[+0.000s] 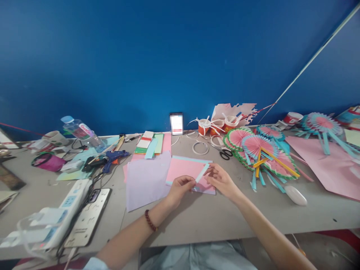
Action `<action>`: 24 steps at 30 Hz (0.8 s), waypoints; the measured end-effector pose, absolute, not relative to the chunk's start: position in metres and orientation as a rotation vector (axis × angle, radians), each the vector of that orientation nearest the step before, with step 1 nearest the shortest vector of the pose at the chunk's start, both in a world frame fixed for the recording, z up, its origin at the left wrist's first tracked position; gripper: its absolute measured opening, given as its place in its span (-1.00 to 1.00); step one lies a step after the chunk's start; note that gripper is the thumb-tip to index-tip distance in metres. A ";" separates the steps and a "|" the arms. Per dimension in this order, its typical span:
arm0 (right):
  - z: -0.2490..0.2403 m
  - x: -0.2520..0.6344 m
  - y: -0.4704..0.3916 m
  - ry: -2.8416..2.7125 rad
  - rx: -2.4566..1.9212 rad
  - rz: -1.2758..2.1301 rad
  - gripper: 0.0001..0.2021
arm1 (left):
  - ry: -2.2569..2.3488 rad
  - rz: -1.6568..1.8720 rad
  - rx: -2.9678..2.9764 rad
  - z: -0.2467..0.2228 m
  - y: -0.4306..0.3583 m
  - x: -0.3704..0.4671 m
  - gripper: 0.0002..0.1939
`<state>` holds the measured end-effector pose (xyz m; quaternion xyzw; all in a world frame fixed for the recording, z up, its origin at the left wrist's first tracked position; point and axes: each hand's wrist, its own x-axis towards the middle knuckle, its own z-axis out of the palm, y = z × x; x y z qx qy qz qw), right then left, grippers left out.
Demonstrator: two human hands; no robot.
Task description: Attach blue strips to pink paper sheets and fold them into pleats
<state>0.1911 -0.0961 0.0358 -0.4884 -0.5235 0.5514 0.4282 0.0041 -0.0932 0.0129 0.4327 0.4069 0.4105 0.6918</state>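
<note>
A narrow light-blue paper strip point(201, 173) slants between my two hands. My left hand point(181, 188) pinches its lower end, thumb against fingertips. At the upper end, my right hand point(221, 179) has its thumb and fingers curled around the strip's tip. Beneath the hands lies a pink sheet point(181, 168) with light-blue bands along its edges. A lavender sheet point(143, 183) rests on the table to the left, partly under the pink one.
Folded paper fans point(261, 150) and black-handled scissors point(225, 154) lie to the right, near a white mouse point(295, 195). On the left are a blue glue gun point(114, 159), a power strip point(66, 210), a phone point(88, 217) and a tilted bottle point(83, 131). Paper cups point(204, 127) stand behind.
</note>
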 end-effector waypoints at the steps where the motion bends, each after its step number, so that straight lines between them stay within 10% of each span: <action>1: 0.035 0.186 -0.098 -1.305 -1.229 1.361 -0.52 | 0.909 0.921 0.958 0.012 -0.093 0.004 -0.75; 24: 0.018 0.162 -0.108 -1.395 -1.344 0.927 -0.79 | 0.986 0.898 1.017 0.009 -0.091 0.001 -0.66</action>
